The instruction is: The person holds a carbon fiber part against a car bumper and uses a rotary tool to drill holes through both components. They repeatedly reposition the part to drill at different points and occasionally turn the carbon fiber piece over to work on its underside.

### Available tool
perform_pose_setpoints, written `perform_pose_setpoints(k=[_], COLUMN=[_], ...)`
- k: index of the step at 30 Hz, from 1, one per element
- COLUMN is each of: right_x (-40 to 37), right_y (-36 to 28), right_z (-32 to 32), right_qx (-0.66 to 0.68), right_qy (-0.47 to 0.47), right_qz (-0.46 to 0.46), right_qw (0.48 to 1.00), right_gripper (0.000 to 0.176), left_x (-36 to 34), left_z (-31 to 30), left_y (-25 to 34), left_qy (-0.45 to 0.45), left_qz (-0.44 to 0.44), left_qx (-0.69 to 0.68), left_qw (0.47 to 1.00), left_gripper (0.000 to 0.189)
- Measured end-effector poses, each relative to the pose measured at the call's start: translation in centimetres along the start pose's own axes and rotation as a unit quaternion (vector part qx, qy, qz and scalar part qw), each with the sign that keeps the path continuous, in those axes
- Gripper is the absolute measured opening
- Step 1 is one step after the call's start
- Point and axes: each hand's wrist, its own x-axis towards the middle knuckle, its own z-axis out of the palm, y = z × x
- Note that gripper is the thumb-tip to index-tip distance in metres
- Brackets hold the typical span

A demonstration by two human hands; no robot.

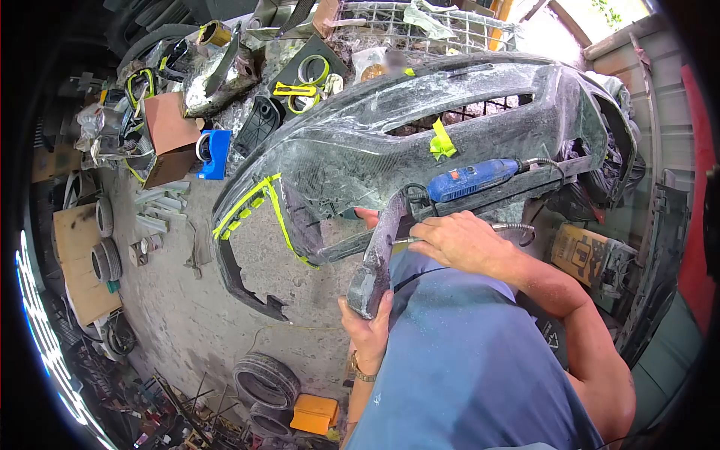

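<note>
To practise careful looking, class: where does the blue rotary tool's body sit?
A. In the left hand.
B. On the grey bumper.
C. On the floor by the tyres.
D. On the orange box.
B: the blue rotary tool lies on the bumper; the right hand grips only its flexible shaft, the left hand the bumper's lower end.

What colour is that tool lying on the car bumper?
The rotary tool on the bumper is blue, clearest in the head view.

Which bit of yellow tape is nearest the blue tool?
The little strip just above the blue tool; the long strips edge the bumper's left end.
</note>
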Motion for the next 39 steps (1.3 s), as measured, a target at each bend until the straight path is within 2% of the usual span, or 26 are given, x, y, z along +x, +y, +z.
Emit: perform_pose_setpoints(k=[7,10,13,19,21,28,31,37,39], right_x=[0.0,0.1,0.2,0.0,0.0,0.2,0.4,0.2,0.3], right_y=[-0.2,-0.2,0.3,-0.2,-0.1,-0.1,0.3,-0.2,-0.6], right_z=[-0.4,-0.9,-0.4,-0.5,-0.6,-1.0,-0.6,-1.0,-1.8], right_qx=[0.005,0.039,0.026,0.002,0.018,0.038,0.038,0.026,0.064], right_qy=[-0.004,-0.037,0.009,-0.032,-0.019,-0.038,0.005,-0.045,-0.105], right_qz=[0.015,0.019,0.014,0.016,0.009,0.009,0.009,0.038,0.047], right_qw=[1.000,0.998,1.000,0.999,1.000,0.999,0.999,0.998,0.991], right_gripper=[0.029,0.029,0.029,0.030,0.030,0.029,0.030,0.029,0.034], left_x=[0.1,0.1,0.1,0.2,0.4,0.4,0.4,0.3,0.0], left_z=[0.0,0.1,0.0,0.2,0.4,0.4,0.4,0.3,0.0], left_y=[0.1,0.1,0.1,0.2,0.5,0.4,0.2,0.0,-1.1], left_qy=[-0.005,-0.003,-0.002,0.003,0.022,0.026,0.026,0.017,0.016], left_qz=[0.004,0.013,0.011,0.012,0.059,0.045,0.066,0.060,0.035], left_qx=[-0.003,0.011,0.013,0.011,0.035,0.036,0.037,0.033,0.012], left_qw=[1.000,1.000,1.000,1.000,0.997,0.998,0.997,0.998,0.999], left_gripper=[0.048,0.048,0.048,0.050,0.040,0.041,0.042,0.042,0.046])
